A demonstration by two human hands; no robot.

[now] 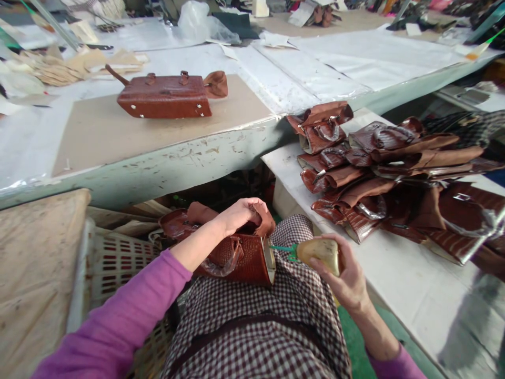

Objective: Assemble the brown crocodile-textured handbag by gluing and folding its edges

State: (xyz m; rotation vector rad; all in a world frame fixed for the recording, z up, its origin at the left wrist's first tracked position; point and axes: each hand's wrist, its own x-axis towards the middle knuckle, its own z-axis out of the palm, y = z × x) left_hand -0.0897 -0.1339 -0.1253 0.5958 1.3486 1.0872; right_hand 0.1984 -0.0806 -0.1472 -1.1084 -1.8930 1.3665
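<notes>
A brown crocodile-textured handbag (248, 263) lies across my lap on the checked apron, its open end facing right. My left hand (246, 213) is closed on the brown lining flap at that end, holding it up and back. In my right hand (347, 279) is a squeeze bottle (321, 253) of yellowish liquid, tipped sideways. Its thin green nozzle points left and reaches the pale inner edge of the bag's open end; whether it touches I cannot tell. A plastic-wrapped handle (224, 263) hangs on the bag's near side.
Another brown bag (165, 95) lies on a cardboard sheet (94, 137) on the white worktable ahead. Several brown bags (394, 173) are heaped on the lower table (402, 273) to my right. A plastic crate (122, 258) stands at my left beside a wooden board (35, 273).
</notes>
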